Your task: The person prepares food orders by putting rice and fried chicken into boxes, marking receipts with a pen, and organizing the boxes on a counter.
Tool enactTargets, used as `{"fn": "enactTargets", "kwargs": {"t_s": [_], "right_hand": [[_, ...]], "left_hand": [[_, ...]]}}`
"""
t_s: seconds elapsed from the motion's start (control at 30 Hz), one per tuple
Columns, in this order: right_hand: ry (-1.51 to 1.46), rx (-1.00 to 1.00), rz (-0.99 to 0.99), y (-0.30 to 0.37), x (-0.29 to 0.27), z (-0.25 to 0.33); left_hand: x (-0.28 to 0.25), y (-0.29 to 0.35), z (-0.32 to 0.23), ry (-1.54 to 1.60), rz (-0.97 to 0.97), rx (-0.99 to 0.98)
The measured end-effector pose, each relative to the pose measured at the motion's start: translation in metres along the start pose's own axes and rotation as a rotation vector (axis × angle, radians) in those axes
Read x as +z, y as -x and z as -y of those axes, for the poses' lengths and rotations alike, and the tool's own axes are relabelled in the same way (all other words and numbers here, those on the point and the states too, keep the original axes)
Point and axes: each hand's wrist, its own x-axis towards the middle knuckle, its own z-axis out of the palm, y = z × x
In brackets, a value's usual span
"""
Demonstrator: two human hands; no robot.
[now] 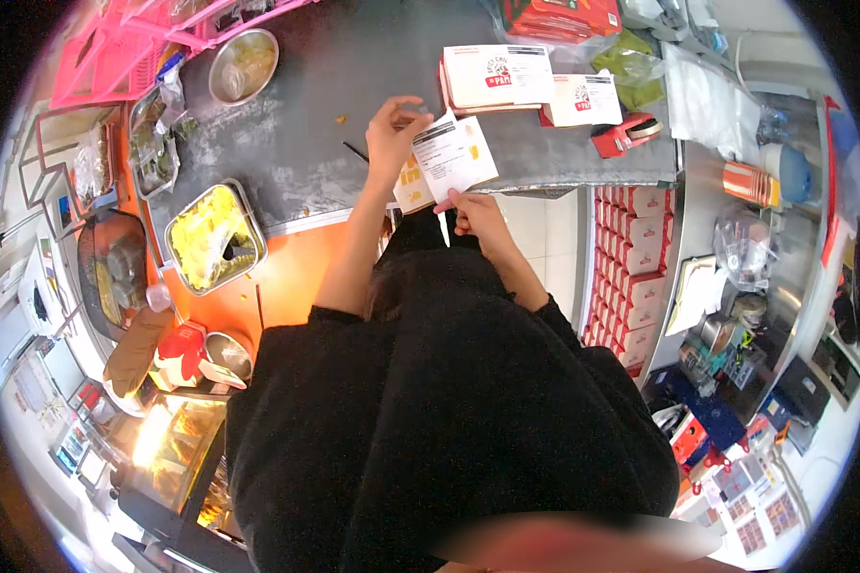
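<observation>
At the counter's near edge lies a flat white packet [482,151] with yellow print, a white printed label [443,160] on its face. My left hand [392,139] is at the label's upper left, its fingers bent and somewhat apart, with the tips close to the paper. Below the packet's lower edge, my right hand [478,218] is closed, thumb and forefinger pinched together. A narrow white paper strip [444,229] hangs from that pinch. Whether strip and label are one piece, I cannot tell.
White-and-red boxes with labels [506,78] stand just beyond the packet, beside a red tape dispenser [626,136]. At the left are a metal bowl [244,69] and a steel tray of yellow food [208,229]. Stacked red-and-white boxes [631,267] fill a shelf at the right.
</observation>
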Motion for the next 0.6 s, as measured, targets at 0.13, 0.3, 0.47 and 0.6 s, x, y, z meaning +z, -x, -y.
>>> {"fn": "enactTargets", "kwargs": {"t_s": [0.13,0.3,0.47,0.6], "right_hand": [[-0.029,0.078,-0.115,-0.018,0.006,-0.017],[0.125,0.083,-0.135,-0.040,-0.007,-0.041],[0.426,0.125,-0.193,-0.071,-0.076,-0.076],[-0.329,0.033,-0.185,-0.052,-0.073,-0.031]], "left_hand": [[-0.005,-0.021,0.031,-0.292,0.105,-0.032],[-0.019,-0.050,0.081,-0.382,0.282,-0.184],[-0.040,-0.073,0.099,-0.811,0.178,-0.080],[-0.051,0.006,0.068,-0.248,-0.360,-0.147]]}}
